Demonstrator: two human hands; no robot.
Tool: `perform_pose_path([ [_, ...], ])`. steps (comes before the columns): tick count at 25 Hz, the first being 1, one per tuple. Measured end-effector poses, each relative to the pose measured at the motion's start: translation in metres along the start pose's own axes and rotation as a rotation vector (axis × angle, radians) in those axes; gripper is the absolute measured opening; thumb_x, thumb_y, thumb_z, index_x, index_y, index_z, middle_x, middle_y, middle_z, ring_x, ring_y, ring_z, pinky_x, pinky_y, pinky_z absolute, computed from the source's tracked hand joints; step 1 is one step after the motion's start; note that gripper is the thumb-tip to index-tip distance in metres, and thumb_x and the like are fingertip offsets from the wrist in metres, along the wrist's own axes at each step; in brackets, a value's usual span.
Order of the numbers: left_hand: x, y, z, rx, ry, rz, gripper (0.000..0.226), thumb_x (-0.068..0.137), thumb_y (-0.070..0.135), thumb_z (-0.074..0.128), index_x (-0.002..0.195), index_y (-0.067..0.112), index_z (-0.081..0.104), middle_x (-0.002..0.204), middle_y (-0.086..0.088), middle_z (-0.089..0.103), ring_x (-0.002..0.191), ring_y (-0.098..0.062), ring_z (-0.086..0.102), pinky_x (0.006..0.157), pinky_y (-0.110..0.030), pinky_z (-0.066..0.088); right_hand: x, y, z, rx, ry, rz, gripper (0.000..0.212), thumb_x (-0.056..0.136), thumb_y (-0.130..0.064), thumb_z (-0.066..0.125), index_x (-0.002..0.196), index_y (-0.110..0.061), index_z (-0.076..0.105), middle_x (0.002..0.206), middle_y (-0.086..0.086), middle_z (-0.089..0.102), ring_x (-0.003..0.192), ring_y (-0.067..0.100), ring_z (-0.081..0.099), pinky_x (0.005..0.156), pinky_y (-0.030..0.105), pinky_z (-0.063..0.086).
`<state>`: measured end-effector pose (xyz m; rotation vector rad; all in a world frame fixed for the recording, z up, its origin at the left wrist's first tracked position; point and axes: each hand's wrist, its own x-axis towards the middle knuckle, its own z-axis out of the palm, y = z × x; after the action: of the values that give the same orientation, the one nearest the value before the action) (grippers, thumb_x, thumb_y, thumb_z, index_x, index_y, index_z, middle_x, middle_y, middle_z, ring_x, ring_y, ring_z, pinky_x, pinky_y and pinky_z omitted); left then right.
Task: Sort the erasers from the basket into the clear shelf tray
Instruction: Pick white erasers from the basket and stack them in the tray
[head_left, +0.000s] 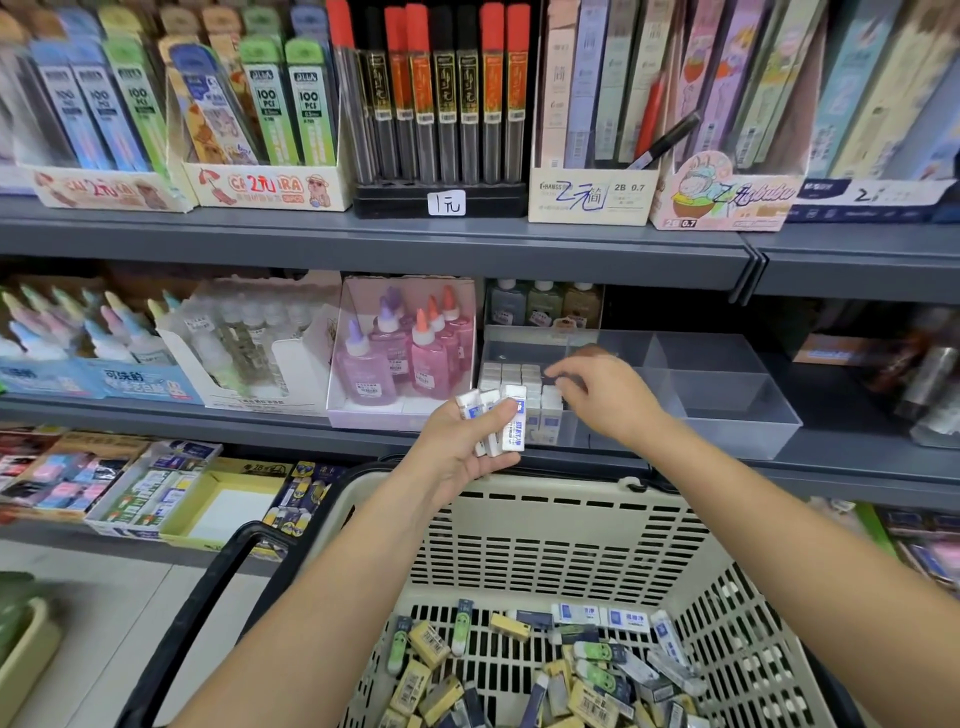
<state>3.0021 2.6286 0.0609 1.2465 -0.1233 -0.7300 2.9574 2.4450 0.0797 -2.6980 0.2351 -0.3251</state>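
My left hand (467, 441) holds a small stack of white erasers with blue labels (511, 415), raised in front of the shelf. My right hand (602, 395) reaches into the left compartment of the clear shelf tray (727, 410), its fingers bent down over rows of white erasers (511, 374) standing there; whether it pinches one is hidden. The cream basket (545, 535) sits below, holding several loose erasers (571, 670), yellow, white, green and dark blue.
Pink glue bottles in a clear box (400, 353) stand left of the tray. Small bottles (543, 304) stand behind it. The upper shelf edge (374, 244) hangs overhead. Boxes of erasers (156, 488) lie on the lower shelf at left. The tray's right compartments hold nothing.
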Motion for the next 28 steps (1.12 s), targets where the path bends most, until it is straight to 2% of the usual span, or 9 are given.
perform_pose_path([
  [1,0.0,0.0,0.002,0.011,-0.005,-0.004,0.013,0.081,0.018,0.069,0.091,0.015,0.062,0.07,0.0,0.072,0.061,-0.011,0.068,0.051,-0.024,0.053,-0.003,-0.007,-0.003,0.133,0.014,-0.006,0.024,0.093,-0.024,0.052,0.112,-0.019,0.067,0.11,0.0,0.066,0.096,0.011,0.055,0.085,0.03,0.045],
  [3,-0.001,0.0,0.007,0.034,-0.02,-0.018,0.013,0.08,0.02,0.07,0.09,0.017,0.063,0.068,0.001,0.071,0.057,-0.009,0.066,0.049,-0.023,0.052,-0.01,-0.022,-0.009,0.381,-0.091,0.01,0.02,0.091,-0.027,0.056,0.105,-0.019,0.069,0.099,-0.005,0.068,0.088,0.008,0.058,0.081,0.028,0.047],
  [6,-0.001,0.0,0.016,0.055,-0.036,-0.023,0.013,0.083,0.022,0.068,0.093,0.017,0.062,0.072,0.0,0.071,0.058,-0.009,0.066,0.049,-0.022,0.052,-0.015,-0.027,-0.019,0.379,-0.157,0.009,0.009,0.089,-0.023,0.06,0.089,-0.021,0.069,0.078,-0.012,0.064,0.072,0.004,0.057,0.072,0.025,0.046],
  [10,0.005,0.003,0.017,-0.045,0.115,0.0,0.019,0.093,0.012,0.054,0.11,0.005,0.053,0.078,-0.008,0.069,0.063,-0.015,0.066,0.048,-0.024,0.053,-0.009,-0.011,-0.038,0.438,0.036,0.115,0.004,0.084,-0.026,0.067,0.081,-0.026,0.07,0.077,-0.004,0.069,0.071,0.01,0.059,0.068,0.026,0.048],
  [12,0.006,0.005,0.014,-0.049,0.154,0.022,0.018,0.093,0.01,0.053,0.11,0.005,0.053,0.084,-0.01,0.067,0.07,-0.018,0.065,0.05,-0.025,0.054,-0.001,-0.004,-0.043,0.39,0.129,0.175,0.005,0.083,-0.032,0.067,0.083,-0.027,0.069,0.074,-0.003,0.066,0.072,0.012,0.059,0.064,0.023,0.045],
  [16,0.003,0.002,0.008,-0.032,0.161,0.071,0.006,0.091,0.014,0.059,0.097,0.015,0.057,0.095,-0.005,0.066,0.086,-0.016,0.064,0.057,-0.023,0.055,0.018,-0.001,-0.037,0.128,0.231,0.192,0.012,0.088,-0.036,0.058,0.092,-0.03,0.067,0.089,-0.006,0.067,0.084,0.015,0.051,0.068,0.026,0.042],
  [18,0.002,0.001,0.006,-0.021,0.181,0.082,0.005,0.091,0.016,0.059,0.095,0.016,0.057,0.097,-0.004,0.064,0.086,-0.014,0.062,0.058,-0.022,0.054,0.024,-0.002,-0.029,0.013,0.169,0.204,0.015,0.09,-0.037,0.055,0.098,-0.032,0.066,0.096,-0.006,0.068,0.086,0.017,0.055,0.068,0.026,0.042],
  [20,0.002,0.0,0.002,-0.022,0.204,0.081,0.003,0.092,0.017,0.057,0.095,0.016,0.057,0.098,-0.006,0.063,0.086,-0.015,0.061,0.06,-0.023,0.053,0.029,-0.001,-0.018,-0.043,0.069,0.198,0.016,0.091,-0.033,0.053,0.1,-0.031,0.066,0.103,-0.004,0.068,0.096,0.021,0.059,0.076,0.029,0.048],
  [28,0.005,-0.001,-0.002,-0.077,0.194,0.036,0.006,0.092,0.009,0.056,0.092,0.012,0.061,0.093,-0.01,0.066,0.085,-0.017,0.064,0.059,-0.024,0.056,0.03,0.012,0.012,-0.059,-0.159,0.159,0.026,0.096,-0.027,0.045,0.109,-0.026,0.067,0.122,-0.002,0.063,0.11,0.023,0.055,0.093,0.04,0.047],
])
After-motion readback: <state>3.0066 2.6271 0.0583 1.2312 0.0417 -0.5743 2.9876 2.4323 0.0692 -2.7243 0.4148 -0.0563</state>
